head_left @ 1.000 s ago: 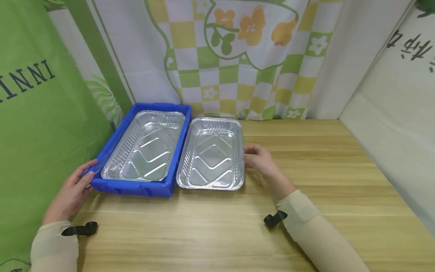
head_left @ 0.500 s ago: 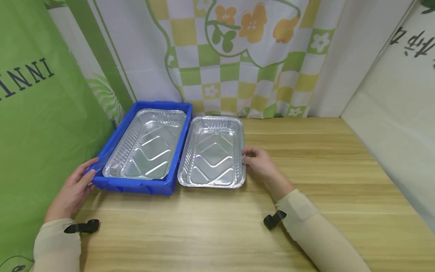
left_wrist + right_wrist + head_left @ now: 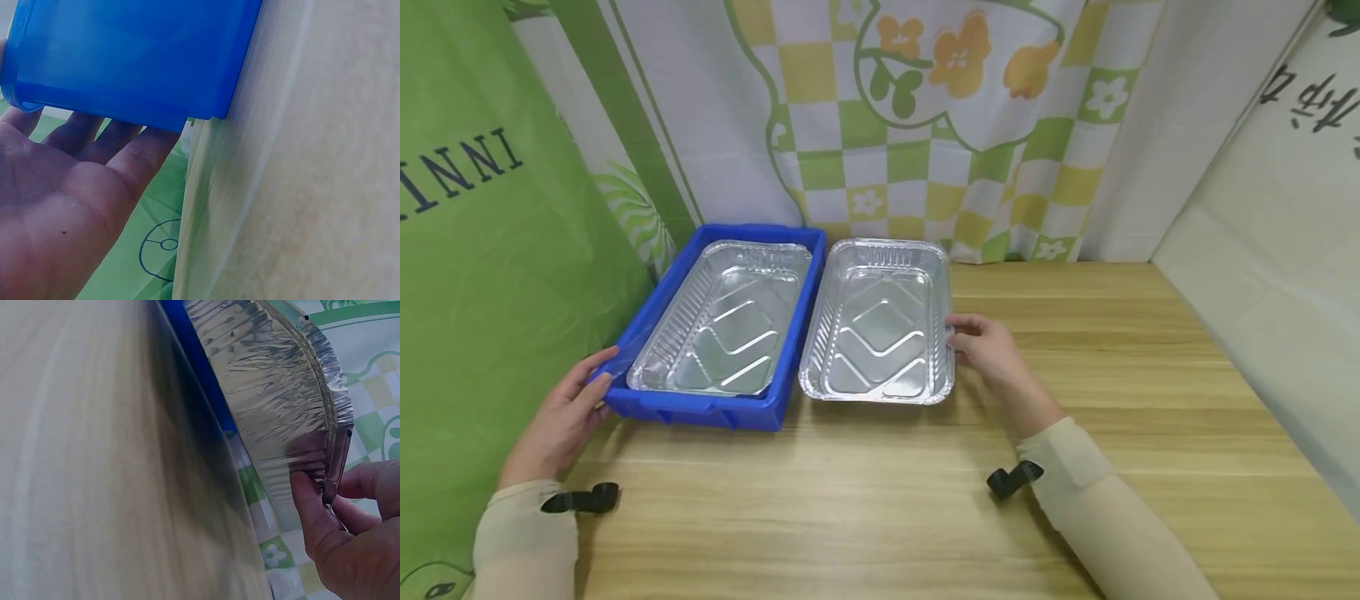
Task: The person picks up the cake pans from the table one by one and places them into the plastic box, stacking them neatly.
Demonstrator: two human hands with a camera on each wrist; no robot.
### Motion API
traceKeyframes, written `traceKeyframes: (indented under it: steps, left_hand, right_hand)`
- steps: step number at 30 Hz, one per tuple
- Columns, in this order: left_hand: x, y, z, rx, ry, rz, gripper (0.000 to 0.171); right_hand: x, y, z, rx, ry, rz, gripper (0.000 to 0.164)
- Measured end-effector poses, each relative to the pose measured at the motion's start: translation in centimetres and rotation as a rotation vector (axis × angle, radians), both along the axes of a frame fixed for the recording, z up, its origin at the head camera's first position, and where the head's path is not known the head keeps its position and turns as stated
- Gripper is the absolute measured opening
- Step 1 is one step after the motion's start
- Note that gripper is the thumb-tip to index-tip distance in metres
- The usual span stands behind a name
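Observation:
My left hand [image 3: 561,417] grips the near left corner of a blue plastic bin [image 3: 692,410]; in the left wrist view, its fingers [image 3: 140,156] lie against the bin's side. A rectangular aluminium foil pan [image 3: 737,333] lies in the bin. A second foil pan [image 3: 880,325] is just right of the bin, its right rim pinched by my right hand [image 3: 992,354]. In the right wrist view this pan [image 3: 269,394] is raised off the table and tilted, with the thumb and fingers on its rim.
The wooden table [image 3: 880,492] extends in front and to the right. A checked, flowered curtain [image 3: 910,183] hangs behind the pans, and a green cloth [image 3: 512,275] hangs close by on the left. A pale cloth wall [image 3: 1270,225] borders the right side.
The second foil pan has risen off the table and shifted slightly right and away from me, with my right hand holding it. My left hand and the blue bin have stayed put.

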State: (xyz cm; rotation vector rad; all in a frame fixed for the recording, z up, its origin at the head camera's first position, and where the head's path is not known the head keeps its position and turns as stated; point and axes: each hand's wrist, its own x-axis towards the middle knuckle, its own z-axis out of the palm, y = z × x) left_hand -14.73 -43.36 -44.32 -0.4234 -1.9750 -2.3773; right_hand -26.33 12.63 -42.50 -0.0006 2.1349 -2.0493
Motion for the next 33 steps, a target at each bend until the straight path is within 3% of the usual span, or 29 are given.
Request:
traceKeyframes:
  steps: [9, 17, 25, 33]
  left_hand:
    - [-0.1, 0.1, 0.0, -0.003, -0.023, 0.011, 0.047]
    - [-0.2, 0.1, 0.4, -0.024, -0.017, 0.008, 0.048]
    - [-0.2, 0.0, 0.5, -0.023, -0.036, 0.016, 0.048]
    - [0.0, -0.1, 0.1, -0.050, -0.039, 0.025, 0.048]
  right_hand:
    - [-0.4, 0.9, 2.3, -0.020, 0.052, 0.007, 0.045]
    - [0.0, 0.1, 4.3, -0.074, 0.057, -0.004, 0.046]
    - [0.1, -2.6, 5.6, -0.169, 0.091, -0.026, 0.044]
    - [0.2, -7.0, 5.1, -0.250, 0.080, -0.008, 0.039]
